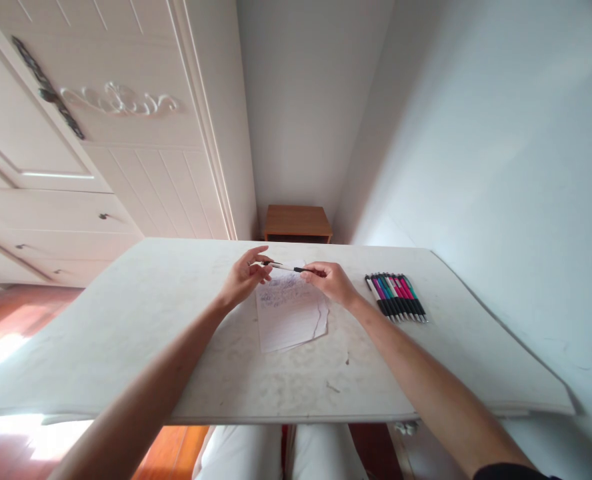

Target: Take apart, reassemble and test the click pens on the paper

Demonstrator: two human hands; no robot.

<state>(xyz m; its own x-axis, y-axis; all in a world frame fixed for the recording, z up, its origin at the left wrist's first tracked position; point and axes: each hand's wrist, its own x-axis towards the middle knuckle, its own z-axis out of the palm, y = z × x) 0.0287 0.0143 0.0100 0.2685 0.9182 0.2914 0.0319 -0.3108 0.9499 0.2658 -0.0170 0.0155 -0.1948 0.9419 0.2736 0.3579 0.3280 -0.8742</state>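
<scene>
A white pen with black ends (pixel 285 267) is held level between my two hands, above the top of some written paper sheets (pixel 289 320). My left hand (pixel 246 275) pinches the pen's left end between thumb and fingers, with the other fingers partly raised. At the pen's black right end, the fingers of my right hand (pixel 330 279) are closed around it. Blue handwriting covers the upper part of the paper; its lower part is bare. To the right of my right hand lies a row of several coloured pens (pixel 396 297), side by side with black grips.
The white table (pixel 176 340) meets a pale wall (pixel 501 200) on the right. Small dark marks show on its top near the front. Behind it stands a low wooden cabinet (pixel 299 221), and a cream wardrobe (pixel 216 120) rises at the left.
</scene>
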